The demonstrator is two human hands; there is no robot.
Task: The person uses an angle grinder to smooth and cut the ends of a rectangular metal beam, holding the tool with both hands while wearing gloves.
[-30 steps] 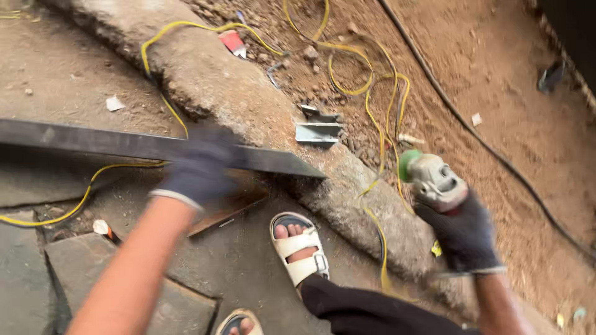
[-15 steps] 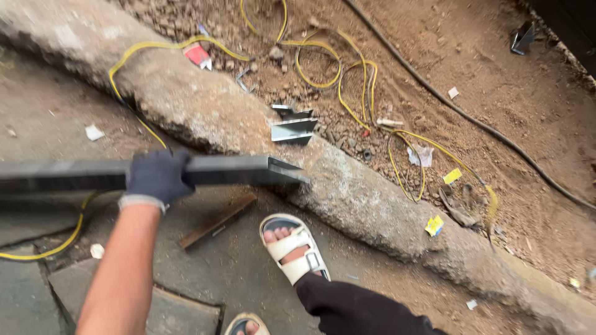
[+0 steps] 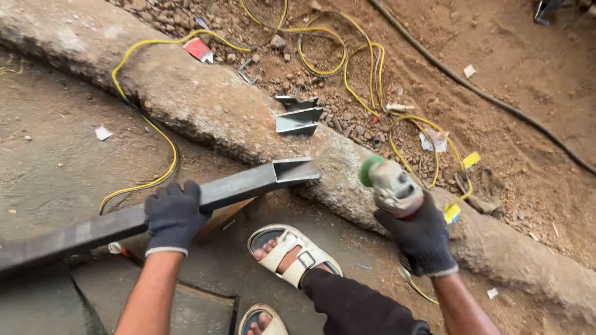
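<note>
**Steel tube and grinder in gloved hands**

Gloved left hand [image 3: 175, 215] wrapped around a rectangular steel tube [image 3: 186, 201], open end resting against the concrete kerb [image 3: 205, 102]. Gloved right hand [image 3: 422, 239] clenched on an angle grinder [image 3: 390, 186], held just beside the tube's end. Sandalled foot [image 3: 292, 254] below, between both.

ground: grey concrete slab [image 3: 56, 161] | rough curb [image 3: 205, 105] | reddish dirt [image 3: 515, 87], stones | light: probably daylight
</note>
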